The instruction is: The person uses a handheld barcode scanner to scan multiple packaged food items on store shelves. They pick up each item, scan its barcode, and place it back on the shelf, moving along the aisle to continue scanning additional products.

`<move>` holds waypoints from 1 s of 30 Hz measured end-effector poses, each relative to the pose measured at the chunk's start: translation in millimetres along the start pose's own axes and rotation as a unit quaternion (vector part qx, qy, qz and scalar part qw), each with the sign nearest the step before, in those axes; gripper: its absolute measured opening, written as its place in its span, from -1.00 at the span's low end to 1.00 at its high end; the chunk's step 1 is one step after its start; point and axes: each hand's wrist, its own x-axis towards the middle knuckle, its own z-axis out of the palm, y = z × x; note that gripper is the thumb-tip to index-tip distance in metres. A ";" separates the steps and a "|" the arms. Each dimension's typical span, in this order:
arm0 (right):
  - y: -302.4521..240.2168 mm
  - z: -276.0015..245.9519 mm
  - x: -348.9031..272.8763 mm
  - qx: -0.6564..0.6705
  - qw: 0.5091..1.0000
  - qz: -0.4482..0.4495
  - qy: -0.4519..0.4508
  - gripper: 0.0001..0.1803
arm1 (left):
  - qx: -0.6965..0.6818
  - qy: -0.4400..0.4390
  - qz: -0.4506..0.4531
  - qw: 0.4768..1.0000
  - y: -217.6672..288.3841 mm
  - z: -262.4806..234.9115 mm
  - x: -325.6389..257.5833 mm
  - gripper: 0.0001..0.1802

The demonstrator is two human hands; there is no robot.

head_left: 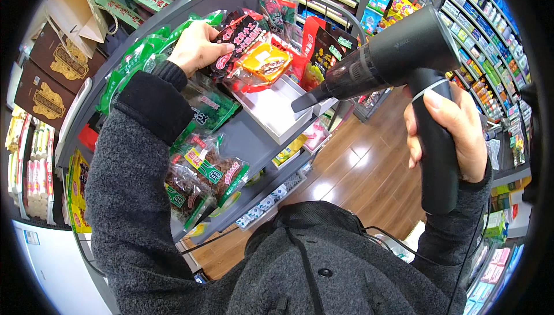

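Note:
My right hand (456, 124) is wrapped around the handle of a black handheld vacuum cleaner (398, 44). Its flat crevice nozzle (306, 101) points left and down at the inside of a shallow white box (271, 104) on the grey shelf. My left hand (199, 49) pinches the edge of a black-and-red snack packet (245, 32) between thumb and fingers at the back of that box. An orange-and-red packet (264, 61) lies against it, over the box's far end. A green bag (210, 104) sits left of the box, below my left wrist.
Clear bags of brown food (210, 168) lie on the lower shelf near my left elbow. Green packets (138, 55) line the shelf's left side, beside brown gift bags (43, 93). Stocked shelves (490, 44) stand to the right, across the wooden floor (363, 165). A cable (398, 246) hangs by my right arm.

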 end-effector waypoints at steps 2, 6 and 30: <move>3.2 3.2 1.0 0.001 1.000 -0.001 -0.003 -0.69 | -0.009 0.010 0.003 1.000 2.4 -5.5 -1.7 -0.72; 25.0 5.1 6.5 0.052 0.999 0.004 0.007 -0.66 | -0.060 0.020 0.040 0.997 12.4 -14.2 -3.4 -0.78; 58.3 -8.9 7.4 0.159 0.986 0.040 -0.027 -0.63 | 0.150 -0.004 0.110 0.983 33.4 -3.1 -26.7 -0.70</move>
